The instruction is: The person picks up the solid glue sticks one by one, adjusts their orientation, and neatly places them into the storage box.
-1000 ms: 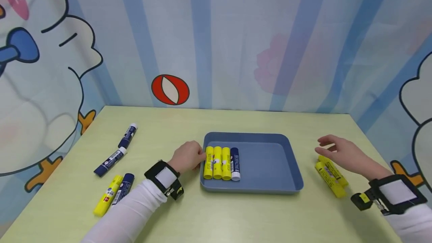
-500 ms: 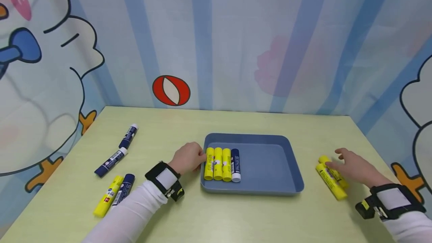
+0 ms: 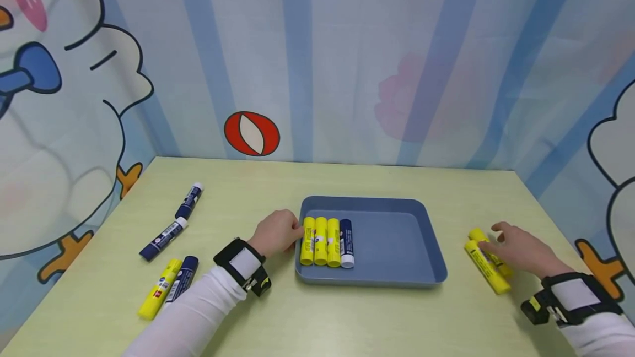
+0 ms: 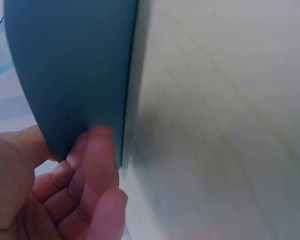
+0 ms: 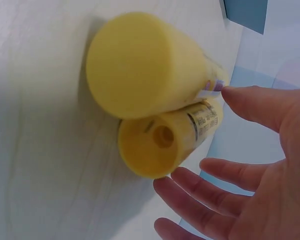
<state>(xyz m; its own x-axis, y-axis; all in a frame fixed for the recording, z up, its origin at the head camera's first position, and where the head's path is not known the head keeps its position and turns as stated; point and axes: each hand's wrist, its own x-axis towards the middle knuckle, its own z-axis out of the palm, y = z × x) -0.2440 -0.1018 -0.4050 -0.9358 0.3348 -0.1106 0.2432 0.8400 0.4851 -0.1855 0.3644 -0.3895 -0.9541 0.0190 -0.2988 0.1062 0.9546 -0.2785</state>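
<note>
My left hand (image 3: 279, 232) pinches the left wall of a blue-grey tray (image 3: 397, 281). In the left wrist view its thumb goes behind the tray wall (image 4: 75, 65) and its curled fingers (image 4: 101, 155) lie on the outer face. Three yellow glue sticks (image 3: 320, 241) and one navy glue stick (image 3: 346, 242) lie side by side in the tray's left half. My right hand (image 3: 523, 249) is over two yellow glue sticks on the table. Its thumb tip is right at the nearer glue stick (image 5: 135, 65), its spread fingers (image 5: 205, 200) beside the other glue stick (image 5: 150, 145).
At the left of the table lie two navy glue sticks (image 3: 189, 200) (image 3: 162, 239) end to end. In front of them a yellow glue stick (image 3: 160, 289) lies against another navy glue stick (image 3: 182, 277). A patterned curtain (image 3: 347, 70) hangs behind the table (image 3: 238, 180).
My right hand has moved right and down, from above the two yellow glue sticks to close beside them. My left hand keeps its grip on the tray, which has not moved on the table.
</note>
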